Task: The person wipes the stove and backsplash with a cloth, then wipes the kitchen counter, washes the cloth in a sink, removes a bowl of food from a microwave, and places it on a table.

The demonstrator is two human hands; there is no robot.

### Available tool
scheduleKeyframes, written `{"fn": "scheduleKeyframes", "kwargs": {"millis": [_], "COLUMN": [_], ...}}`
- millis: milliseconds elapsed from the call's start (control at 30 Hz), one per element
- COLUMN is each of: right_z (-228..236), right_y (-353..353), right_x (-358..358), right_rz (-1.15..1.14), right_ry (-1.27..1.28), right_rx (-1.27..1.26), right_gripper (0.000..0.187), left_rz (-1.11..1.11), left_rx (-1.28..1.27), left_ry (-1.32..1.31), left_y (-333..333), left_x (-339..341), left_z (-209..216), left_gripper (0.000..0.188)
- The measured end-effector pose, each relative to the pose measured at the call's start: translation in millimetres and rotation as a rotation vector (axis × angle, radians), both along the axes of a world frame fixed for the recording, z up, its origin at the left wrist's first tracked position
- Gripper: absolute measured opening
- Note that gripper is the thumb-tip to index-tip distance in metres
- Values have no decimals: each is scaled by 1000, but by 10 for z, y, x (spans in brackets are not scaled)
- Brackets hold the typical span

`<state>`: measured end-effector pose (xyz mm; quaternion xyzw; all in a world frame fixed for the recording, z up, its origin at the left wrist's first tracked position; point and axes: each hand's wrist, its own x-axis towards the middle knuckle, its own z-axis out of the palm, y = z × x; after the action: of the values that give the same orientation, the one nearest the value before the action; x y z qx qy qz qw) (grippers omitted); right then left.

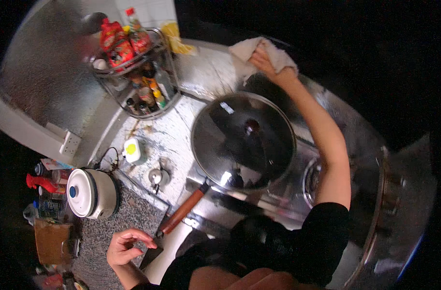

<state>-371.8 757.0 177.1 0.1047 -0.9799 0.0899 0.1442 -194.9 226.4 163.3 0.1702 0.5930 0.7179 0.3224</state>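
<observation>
At the far side, my right hand (265, 63) presses a pale cloth (282, 59) against the metal surface behind the stove, its arm stretched past the pan. Cloth bunches around the fingers and partly hides them. A large pan with a dark glass lid (230, 145) sits on the stove, and its wooden handle (184, 211) points toward me. Near the end of that handle, my left hand (126, 247) hovers over the counter's edge, thumb and fingers apart, with nothing seen in it.
A two-tier wire rack (157, 108) with bottles and red packages stands at the back left. Left of the pan are a small metal pot (157, 177), a white container (134, 151) and a white electric cooker (104, 193). A burner (311, 183) lies beside my right arm.
</observation>
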Motion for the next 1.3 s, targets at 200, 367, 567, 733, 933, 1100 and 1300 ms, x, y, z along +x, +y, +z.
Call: {"fn": "scheduleKeyframes", "kwargs": {"millis": [200, 367, 567, 733, 933, 1100, 1300], "right_z": [-407, -303, -958, -2445, -2545, -2684, -2901], "right_y": [1289, 1081, -321, -1197, -1210, -599, 334], "right_x": [1683, 2924, 3462, 3761, 3146, 2513, 2050], "right_rz": [-299, -589, -602, -612, -665, -734, -1056], "right_ry": [319, 347, 587, 3, -78, -365, -73], "right_rx": [675, 548, -164, -76, -163, 58, -32], "right_gripper": [36, 41, 40, 48, 55, 59, 54], "left_rz": [-86, -299, -713, -825, -696, -539, -379], "left_rx": [27, 97, 212, 166, 99, 81, 44], "left_ry": [102, 88, -260, -409, -441, -570, -599], "left_y": [-1, 188, 730, 1109, 1154, 1207, 1102], "left_x": [275, 400, 637, 674, 588, 529, 570], "left_z": [83, 80, -485, -734, -1004, -1159, -1146], "left_gripper": [36, 35, 31, 27, 26, 30, 32]}}
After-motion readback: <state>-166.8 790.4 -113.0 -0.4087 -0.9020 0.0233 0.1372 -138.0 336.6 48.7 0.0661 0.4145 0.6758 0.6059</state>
